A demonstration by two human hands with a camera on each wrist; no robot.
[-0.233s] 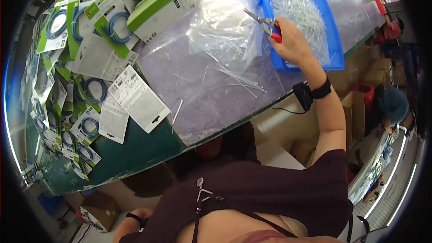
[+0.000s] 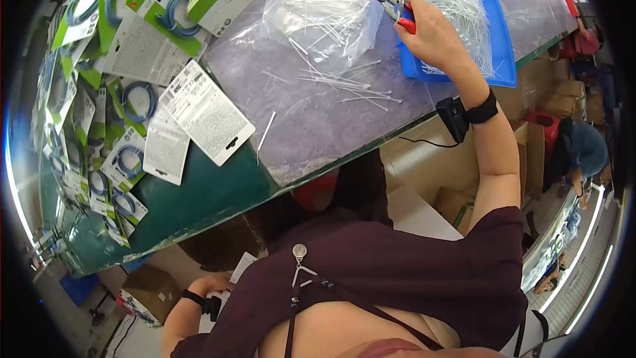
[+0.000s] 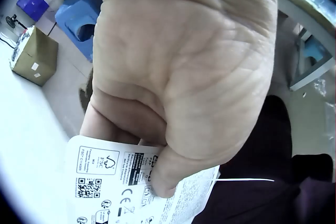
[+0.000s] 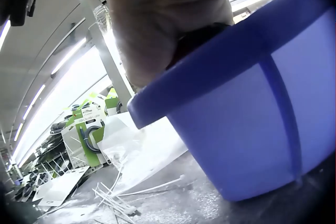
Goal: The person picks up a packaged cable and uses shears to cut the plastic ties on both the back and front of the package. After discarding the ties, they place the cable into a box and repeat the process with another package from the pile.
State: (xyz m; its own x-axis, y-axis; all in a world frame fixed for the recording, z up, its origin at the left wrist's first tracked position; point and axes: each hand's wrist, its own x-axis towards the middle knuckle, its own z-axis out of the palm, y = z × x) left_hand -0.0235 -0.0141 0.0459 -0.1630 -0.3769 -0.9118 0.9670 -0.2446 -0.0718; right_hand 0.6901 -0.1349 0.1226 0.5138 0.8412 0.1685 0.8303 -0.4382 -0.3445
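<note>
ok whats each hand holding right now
Left hand: pinching a white printed card.
Right hand: closed round red-handled pliers.

The person wears a dark maroon top (image 2: 404, 252) with short, loose sleeves (image 2: 493, 225). Dark cords (image 2: 289, 325) form a V at the chest—strung with small dark beads (image 2: 328, 285) and ending in a round, pale metallic pendant (image 2: 299, 250). Black bands circle both wrists: the right band (image 2: 482, 111) carries a boxy black camera (image 2: 453, 120), with a thin dark cable (image 2: 424, 140).
</note>
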